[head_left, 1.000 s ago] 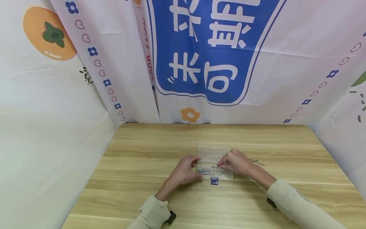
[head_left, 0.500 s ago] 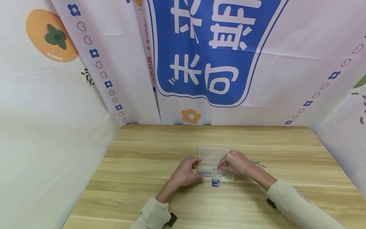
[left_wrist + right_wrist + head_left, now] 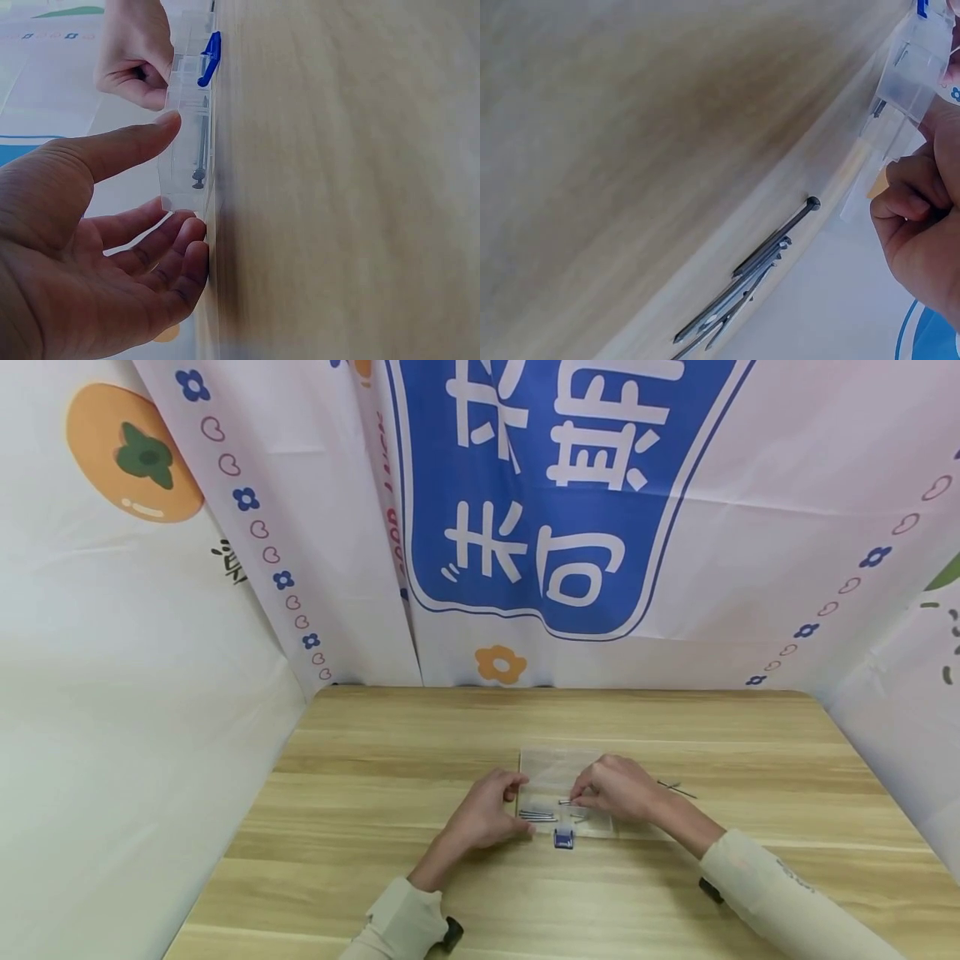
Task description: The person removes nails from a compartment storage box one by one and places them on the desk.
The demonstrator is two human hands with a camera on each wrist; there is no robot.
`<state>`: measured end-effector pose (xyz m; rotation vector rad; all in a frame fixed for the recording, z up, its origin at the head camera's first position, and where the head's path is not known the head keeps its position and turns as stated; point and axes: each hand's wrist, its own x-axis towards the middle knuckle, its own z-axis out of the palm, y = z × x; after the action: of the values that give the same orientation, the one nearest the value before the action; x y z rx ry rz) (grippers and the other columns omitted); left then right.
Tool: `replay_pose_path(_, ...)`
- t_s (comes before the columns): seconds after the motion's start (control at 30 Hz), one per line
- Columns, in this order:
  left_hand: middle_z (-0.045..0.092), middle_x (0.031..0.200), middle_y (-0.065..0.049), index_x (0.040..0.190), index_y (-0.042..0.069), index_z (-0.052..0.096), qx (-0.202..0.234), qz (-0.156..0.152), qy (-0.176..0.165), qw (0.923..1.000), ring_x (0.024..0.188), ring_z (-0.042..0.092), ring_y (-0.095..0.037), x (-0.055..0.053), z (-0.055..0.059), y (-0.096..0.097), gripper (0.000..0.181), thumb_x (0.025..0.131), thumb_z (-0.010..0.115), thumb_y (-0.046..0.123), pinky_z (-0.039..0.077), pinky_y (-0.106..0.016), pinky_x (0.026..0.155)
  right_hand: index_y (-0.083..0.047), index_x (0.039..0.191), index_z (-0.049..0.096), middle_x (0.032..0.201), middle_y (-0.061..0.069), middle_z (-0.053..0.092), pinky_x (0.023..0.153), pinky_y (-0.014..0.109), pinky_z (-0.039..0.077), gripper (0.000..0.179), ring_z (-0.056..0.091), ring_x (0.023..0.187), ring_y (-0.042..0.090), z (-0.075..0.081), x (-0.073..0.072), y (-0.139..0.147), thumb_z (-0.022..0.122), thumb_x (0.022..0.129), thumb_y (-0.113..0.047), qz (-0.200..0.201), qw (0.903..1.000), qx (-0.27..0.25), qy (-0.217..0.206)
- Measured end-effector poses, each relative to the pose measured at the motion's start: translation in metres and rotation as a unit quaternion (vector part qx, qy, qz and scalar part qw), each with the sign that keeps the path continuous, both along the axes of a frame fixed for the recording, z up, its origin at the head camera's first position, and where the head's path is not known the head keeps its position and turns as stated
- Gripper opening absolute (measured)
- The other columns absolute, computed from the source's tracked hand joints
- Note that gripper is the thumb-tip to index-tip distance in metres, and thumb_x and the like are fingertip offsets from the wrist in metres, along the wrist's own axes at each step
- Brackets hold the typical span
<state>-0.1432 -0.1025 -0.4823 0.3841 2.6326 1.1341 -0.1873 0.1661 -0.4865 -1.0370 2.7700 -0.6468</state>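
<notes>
A clear plastic box (image 3: 600,827) with a blue latch (image 3: 563,839) lies open on the table, its lid (image 3: 551,768) folded toward the back. My left hand (image 3: 491,808) holds the box by its left side, thumb at the near edge and fingers along the side. Several long nails (image 3: 537,816) lie in the front left compartment; in the left wrist view a nail (image 3: 200,150) shows through the wall. My right hand (image 3: 617,787) pinches a short nail (image 3: 565,802) over the box. Smaller nails (image 3: 578,816) lie in the compartment below that hand.
Several loose nails (image 3: 677,788) lie on the wooden table (image 3: 360,777) to the right of the box, behind my right wrist; the right wrist view shows these nails (image 3: 742,281) closely. Printed cloth (image 3: 330,527) hangs along the back and sides.
The right hand's fingertips, with the nail, have dipped slightly toward the box's front compartments. The left hand stays in place, and the whole view has shifted a little.
</notes>
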Motion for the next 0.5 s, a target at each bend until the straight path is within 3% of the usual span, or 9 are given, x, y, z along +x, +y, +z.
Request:
replay_pose_path(0.33,0.063,0.119,-0.006,0.141,0.005,0.065,0.002,-0.001,0.0,1.0,0.107,0.058,-0.022,0.0,0.0004,-0.0006,0.07,0.08,0.097,0.017,0.052,-0.039,0.092,-0.019,0.095,0.086,0.094,-0.007,0.083,0.061,0.018,0.045,0.004,0.052,0.064,-0.007,-0.0016,-0.002,-0.0011,0.082,0.095,-0.02,0.024,0.9995,0.003,0.021)
replay_pose_path(0.5,0.063,0.119,-0.005,0.141,0.005,0.065,0.002,-0.001,-0.001,1.0,0.107,0.058,-0.022,0.0004,0.0003,-0.0005,0.07,0.08,0.097,0.017,0.052,-0.039,0.092,-0.019,0.096,0.086,0.095,-0.006,0.083,0.061,0.018,0.046,0.005,0.053,0.064,-0.007,-0.0012,-0.0016,0.0008,0.081,0.096,-0.02,0.027,0.9996,0.001,0.01)
